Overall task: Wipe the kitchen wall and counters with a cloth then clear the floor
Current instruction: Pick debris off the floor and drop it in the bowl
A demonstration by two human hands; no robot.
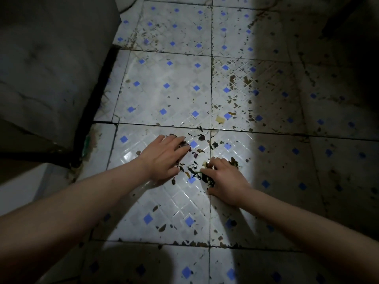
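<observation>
Both my hands are down on a white tiled floor (164, 95) with small blue squares. Dark vegetable scraps (194, 152) lie scattered on it between and around my hands. My left hand (164, 158) rests flat, fingers spread, fingertips over a few purple scraps. My right hand (223, 179) is curled around a clump of green and dark scraps (207, 177), fingers pinched on it. A yellowish scrap (220, 119) lies farther off. No cloth is in view.
A dark grey cabinet or counter side (51, 68) stands at the left, its base meeting the floor. The right part of the floor (328, 119) is in deep shadow, speckled with dirt and small scraps. Grime lines the tile joints.
</observation>
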